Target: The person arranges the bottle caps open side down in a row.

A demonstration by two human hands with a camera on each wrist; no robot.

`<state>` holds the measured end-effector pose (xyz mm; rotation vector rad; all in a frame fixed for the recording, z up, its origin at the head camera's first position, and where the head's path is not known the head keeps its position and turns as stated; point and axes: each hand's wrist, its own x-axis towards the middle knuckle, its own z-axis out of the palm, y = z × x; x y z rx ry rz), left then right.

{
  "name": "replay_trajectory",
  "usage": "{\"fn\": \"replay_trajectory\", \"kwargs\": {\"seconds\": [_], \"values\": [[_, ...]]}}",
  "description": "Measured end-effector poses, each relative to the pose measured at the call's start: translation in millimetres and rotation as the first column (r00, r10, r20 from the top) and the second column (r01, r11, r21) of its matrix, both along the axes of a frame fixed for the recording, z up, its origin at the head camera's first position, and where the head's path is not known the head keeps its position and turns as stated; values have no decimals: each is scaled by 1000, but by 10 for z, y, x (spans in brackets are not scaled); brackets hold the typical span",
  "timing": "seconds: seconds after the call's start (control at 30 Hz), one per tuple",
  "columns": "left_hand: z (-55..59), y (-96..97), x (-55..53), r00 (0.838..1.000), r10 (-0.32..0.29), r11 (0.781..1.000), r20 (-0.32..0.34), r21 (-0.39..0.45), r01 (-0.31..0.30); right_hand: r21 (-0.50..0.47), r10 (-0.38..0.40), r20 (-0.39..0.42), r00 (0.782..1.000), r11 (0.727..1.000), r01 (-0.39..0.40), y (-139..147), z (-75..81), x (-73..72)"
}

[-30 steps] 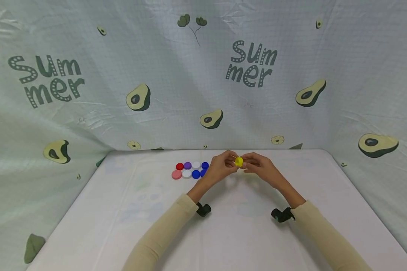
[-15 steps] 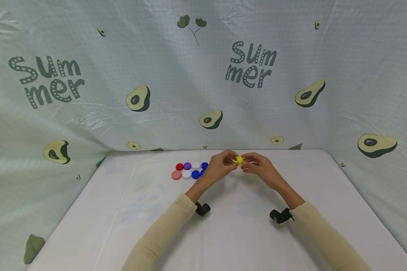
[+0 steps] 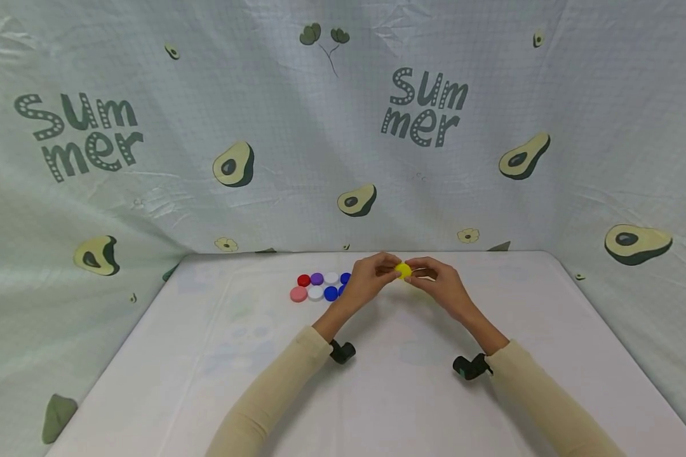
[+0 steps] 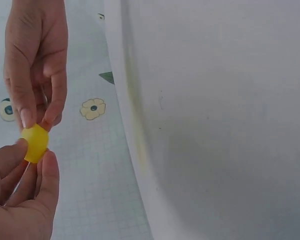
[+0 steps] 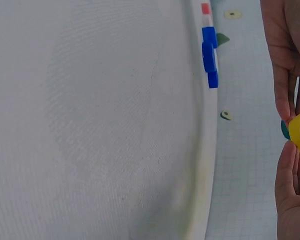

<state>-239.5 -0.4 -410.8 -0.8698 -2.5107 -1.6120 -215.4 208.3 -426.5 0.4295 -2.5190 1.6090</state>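
Note:
Above the far part of the table, a small yellow bottle cap (image 3: 403, 271) is pinched between both hands, its round face showing in the head view. My left hand (image 3: 370, 279) grips its left side with thumb and fingers. From the opposite side, the fingertips of my right hand (image 3: 443, 285) hold it too. In the left wrist view the left hand (image 4: 22, 197) is at the bottom, the right hand (image 4: 37, 60) at the top, and the yellow cap (image 4: 35, 143) between them. The right wrist view cuts off part of the yellow cap (image 5: 299, 131).
Left of the hands, several caps lie in two rows: red (image 3: 303, 280), purple (image 3: 317, 278), pink (image 3: 298, 294), white (image 3: 316, 293) and blue (image 3: 331, 293); my left hand partly hides the row ends. A printed cloth (image 3: 297, 127) hangs behind the white table (image 3: 377, 393).
The yellow cap has been turned in the fingers: first its hollow side showed, then its edge, now its flat round face. Both hands stay in nearly the same place.

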Motion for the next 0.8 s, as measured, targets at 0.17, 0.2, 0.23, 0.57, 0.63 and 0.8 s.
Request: {"fn": "replay_trajectory", "kwargs": {"seconds": [0.17, 0.2, 0.23, 0.57, 0.63, 0.8], "values": [[-34, -49, -2, 1000, -1, 1000, 17, -2, 1, 71, 19, -90, 996, 997, -12, 2, 16, 20], [-39, -61, -2, 1000, -4, 1000, 23, -2, 4, 91, 22, -118, 993, 996, -11, 0, 17, 21], [-42, -72, -4, 1000, -9, 1000, 27, -4, 9, 112, 22, -146, 989, 994, -6, -3, 17, 23], [-32, -228, -3, 999, -49, 999, -19, 12, 49, 199, 44, -262, 964, 980, 9, -122, 19, 25], [-31, -276, 6, 998, -59, 998, -30, 16, 59, 206, 51, -271, 961, 979, 6, -168, 28, 29], [-3, -413, 46, 996, -69, 997, -56, 17, 70, 215, 65, -302, 951, 977, 2, -299, 48, 44]]}}
